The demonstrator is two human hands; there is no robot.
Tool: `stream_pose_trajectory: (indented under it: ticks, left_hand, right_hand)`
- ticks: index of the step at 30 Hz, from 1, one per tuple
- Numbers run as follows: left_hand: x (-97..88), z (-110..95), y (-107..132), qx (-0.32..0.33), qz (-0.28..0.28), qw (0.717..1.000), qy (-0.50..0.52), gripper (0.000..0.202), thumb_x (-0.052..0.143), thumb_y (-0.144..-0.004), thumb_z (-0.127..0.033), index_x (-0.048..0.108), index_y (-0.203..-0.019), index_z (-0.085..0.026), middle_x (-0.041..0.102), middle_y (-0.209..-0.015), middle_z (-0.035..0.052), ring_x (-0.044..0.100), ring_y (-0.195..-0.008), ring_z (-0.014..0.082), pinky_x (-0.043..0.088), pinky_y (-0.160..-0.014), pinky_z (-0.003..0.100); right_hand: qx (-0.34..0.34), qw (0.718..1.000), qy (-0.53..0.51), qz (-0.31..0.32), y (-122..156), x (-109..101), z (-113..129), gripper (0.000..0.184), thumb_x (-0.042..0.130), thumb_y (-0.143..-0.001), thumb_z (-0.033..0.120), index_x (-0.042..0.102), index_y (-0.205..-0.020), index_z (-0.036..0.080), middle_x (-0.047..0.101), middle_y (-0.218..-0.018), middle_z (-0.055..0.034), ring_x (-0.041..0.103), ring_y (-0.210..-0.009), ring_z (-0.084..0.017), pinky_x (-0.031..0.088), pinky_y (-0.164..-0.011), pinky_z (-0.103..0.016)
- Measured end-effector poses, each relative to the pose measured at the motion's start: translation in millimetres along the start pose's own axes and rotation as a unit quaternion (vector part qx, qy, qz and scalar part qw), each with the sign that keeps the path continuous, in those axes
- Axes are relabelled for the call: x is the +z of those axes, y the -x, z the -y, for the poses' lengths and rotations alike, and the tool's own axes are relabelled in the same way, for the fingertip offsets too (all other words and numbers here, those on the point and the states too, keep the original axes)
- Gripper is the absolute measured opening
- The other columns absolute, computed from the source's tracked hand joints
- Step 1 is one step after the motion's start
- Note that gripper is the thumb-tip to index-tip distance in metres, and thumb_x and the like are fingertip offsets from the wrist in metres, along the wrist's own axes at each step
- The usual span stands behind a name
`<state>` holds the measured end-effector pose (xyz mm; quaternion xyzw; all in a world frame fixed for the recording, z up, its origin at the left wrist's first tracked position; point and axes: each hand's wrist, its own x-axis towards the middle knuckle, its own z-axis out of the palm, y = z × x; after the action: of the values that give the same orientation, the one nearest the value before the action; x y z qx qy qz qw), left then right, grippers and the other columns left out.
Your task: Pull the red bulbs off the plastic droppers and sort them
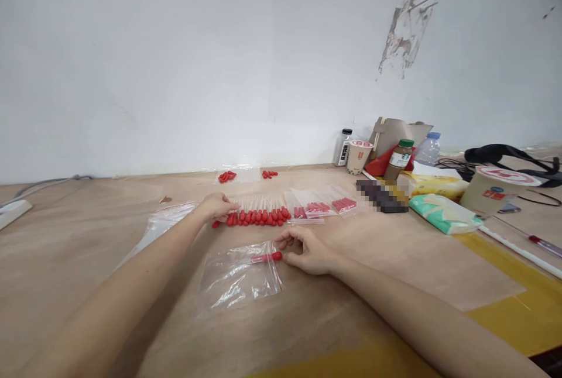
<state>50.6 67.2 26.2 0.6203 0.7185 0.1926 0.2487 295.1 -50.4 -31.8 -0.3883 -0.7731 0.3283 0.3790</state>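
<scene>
My left hand (218, 207) is at the left end of a row of pale sticks with red rounded heads (263, 215). Its fingers close around the shaft end of a stick there, partly hidden by the hand. In front lies a clear zip bag (237, 278), flat on the table, its red-lined mouth facing right. One stick with a red head (276, 255) lies in it, the head at the mouth. Beside that mouth is my right hand (309, 249), fingers curved and thumb apart, the fingertips near or touching the bag's edge.
Small bags of red pieces (318, 208) lie right of the row. Loose red pieces (227, 177) sit near the wall. More clear bags (169, 220) lie at left. Cups (359, 158), bottles (398, 160), a tissue pack (444, 214) and a dark blurred object (381, 195) crowd the right.
</scene>
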Motion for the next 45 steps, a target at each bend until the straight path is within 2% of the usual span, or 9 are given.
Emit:
stream_pose_trajectory:
  ticks: [3, 6, 8, 10, 14, 26, 33, 42, 45]
  left_hand:
    - [-2.9, 0.8, 17.9, 0.049, -0.041, 0.997, -0.036, 0.033, 0.073, -0.059, -0.043, 0.054, -0.070, -0.017, 0.059, -0.056, 0.0008, 0.062, -0.063, 0.0201, 0.045, -0.057, 0.025]
    - [1.3, 8.7, 57.8, 0.169, -0.074, 0.981, -0.058, 0.023, 0.059, -0.074, -0.042, 0.059, -0.081, -0.020, 0.063, -0.076, 0.0020, 0.060, -0.081, 0.0192, 0.044, -0.074, 0.027]
    - [7.4, 19.2, 89.2, 0.368, -0.046, 0.925, -0.083, 0.024, 0.048, -0.083, -0.040, 0.061, -0.083, -0.020, 0.064, -0.084, 0.0041, 0.059, -0.082, 0.0183, 0.044, -0.078, 0.029]
    - [14.5, 31.6, 115.6, 0.461, 0.019, 0.884, -0.072, 0.024, 0.046, -0.086, -0.035, 0.061, -0.099, -0.022, 0.063, -0.101, 0.0050, 0.058, -0.095, 0.0185, 0.045, -0.084, 0.029]
    - [27.0, 50.7, 137.9, 0.443, 0.065, 0.891, -0.070, 0.039, 0.049, -0.086, -0.036, 0.049, -0.124, -0.027, 0.056, -0.124, 0.0038, 0.052, -0.112, 0.0207, 0.043, -0.094, 0.034]
    - [34.2, 52.7, 134.7, 0.426, 0.069, 0.900, -0.054, 0.039, 0.051, -0.085, -0.037, 0.052, -0.122, -0.026, 0.058, -0.122, 0.0037, 0.055, -0.111, 0.0211, 0.044, -0.096, 0.037]
    - [35.4, 51.4, 136.0, 0.418, 0.069, 0.904, -0.060, 0.041, 0.051, -0.085, -0.038, 0.049, -0.125, -0.027, 0.057, -0.124, 0.0036, 0.054, -0.112, 0.0211, 0.045, -0.095, 0.037]
    - [38.3, 52.5, 132.5, 0.438, 0.082, 0.893, -0.069, 0.043, 0.047, -0.087, -0.036, 0.043, -0.129, -0.026, 0.051, -0.130, 0.0057, 0.047, -0.120, 0.0215, 0.038, -0.101, 0.039]
    - [38.2, 52.9, 132.8, 0.435, 0.087, 0.893, -0.078, 0.043, 0.047, -0.087, -0.037, 0.043, -0.128, -0.026, 0.051, -0.131, 0.0051, 0.046, -0.121, 0.0218, 0.038, -0.102, 0.039]
  right_hand:
    - [0.010, 1.000, -0.009, 0.014, 0.8, -2.0, 3.7, 0.029, 0.059, -0.064, 0.006, 0.061, -0.091, 0.016, 0.065, -0.086, -0.0025, 0.060, -0.078, -0.012, 0.046, -0.068, -0.023]
    - [-0.001, 1.000, -0.009, 0.019, 1.9, -2.6, 6.8, 0.023, 0.066, -0.065, 0.015, 0.063, -0.088, 0.016, 0.065, -0.083, -0.0025, 0.060, -0.076, -0.013, 0.047, -0.070, -0.025]
    - [-0.023, 1.000, -0.001, 0.018, 2.9, -1.4, 7.6, 0.020, 0.069, -0.065, 0.022, 0.064, -0.083, 0.016, 0.064, -0.078, -0.0018, 0.059, -0.072, -0.013, 0.047, -0.068, -0.025]
    - [-0.042, 0.999, 0.011, 0.020, 3.8, 0.8, 7.9, 0.016, 0.070, -0.065, 0.023, 0.064, -0.078, 0.016, 0.064, -0.073, -0.0005, 0.058, -0.068, -0.012, 0.045, -0.064, -0.023]
    - [-0.063, 0.997, 0.038, 0.018, 4.6, 5.3, 10.0, 0.011, 0.070, -0.065, 0.023, 0.066, -0.074, 0.017, 0.063, -0.067, 0.0010, 0.056, -0.062, -0.010, 0.043, -0.060, -0.022]
    - [-0.213, 0.970, 0.113, 0.029, 6.0, 20.4, 21.9, 0.010, 0.064, -0.071, 0.017, 0.068, -0.080, 0.021, 0.066, -0.086, -0.0024, 0.059, -0.081, -0.014, 0.044, -0.076, -0.026]
    - [-0.169, 0.981, 0.085, 0.048, 4.0, 21.8, 24.1, 0.014, 0.067, -0.064, 0.012, 0.057, -0.072, 0.019, 0.064, -0.089, -0.0013, 0.058, -0.087, -0.015, 0.042, -0.082, -0.027]
    - [-0.002, 0.998, 0.054, 0.022, 7.2, 29.4, 29.4, 0.029, 0.068, -0.059, 0.020, 0.060, -0.088, 0.019, 0.062, -0.073, 0.0023, 0.052, -0.060, -0.009, 0.041, -0.056, -0.019]
    - [0.006, 0.998, 0.063, 0.024, 7.5, 24.7, 33.2, 0.026, 0.064, -0.059, 0.016, 0.063, -0.084, 0.018, 0.061, -0.066, 0.0036, 0.051, -0.055, -0.008, 0.040, -0.054, -0.019]
